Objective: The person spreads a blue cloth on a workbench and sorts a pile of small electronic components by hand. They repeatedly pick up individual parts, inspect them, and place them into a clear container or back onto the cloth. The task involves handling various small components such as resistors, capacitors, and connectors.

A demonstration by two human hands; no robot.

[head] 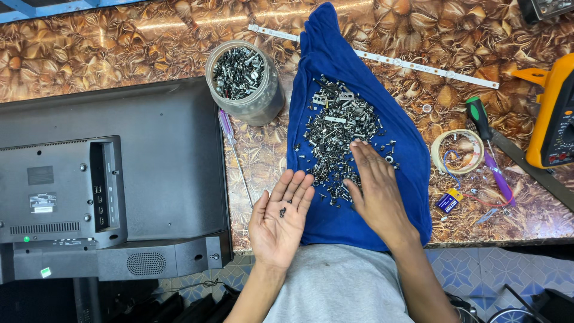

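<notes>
My left hand lies palm up at the near edge of a blue cloth, with a couple of small dark screws resting on the open palm. My right hand is palm down on the cloth, its fingertips in a heap of black and silver screws spread across the middle of the cloth. Neither hand grips anything.
A flat television lies face down at the left. A round jar of screws stands beside it, with a purple-handled screwdriver below. To the right are a light strip, tape roll, green-handled screwdriver, small battery and orange meter.
</notes>
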